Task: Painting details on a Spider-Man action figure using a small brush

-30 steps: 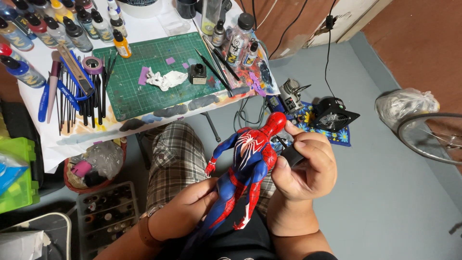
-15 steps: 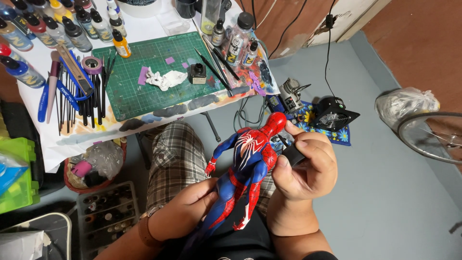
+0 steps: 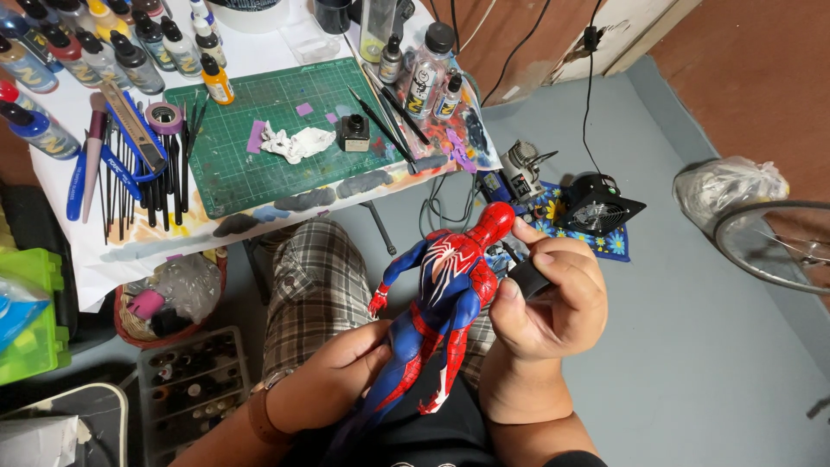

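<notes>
Nearest to me, my left hand (image 3: 333,380) is curled round the legs of a red and blue action figure (image 3: 437,303), fingers wrapped at the thighs and closed on it. My right hand (image 3: 549,303) sits just beside the figure's torso, fingers bent and pinching a small black piece (image 3: 527,278) between thumb and forefinger; one fingertip touches the figure's red head. I cannot tell what the black piece is, since most of it is buried in my grip.

The figure hangs over my lap, above plaid shorts (image 3: 316,290). Its long axis runs on a diagonal, feet toward me at lower left, head pointing up and right, away from me. The white emblem on its torso faces the camera. Its lower legs are hidden behind my left hand and the dark shirt.

Farther off, the surface (image 3: 259,216) carries a green cutting mat (image 3: 259,130) with a crumpled white scrap (image 3: 298,143), a row of paint bottles (image 3: 112,52) cut off by the top edge, and brushes. A small black fan (image 3: 596,203) sits on the grey floor.
</notes>
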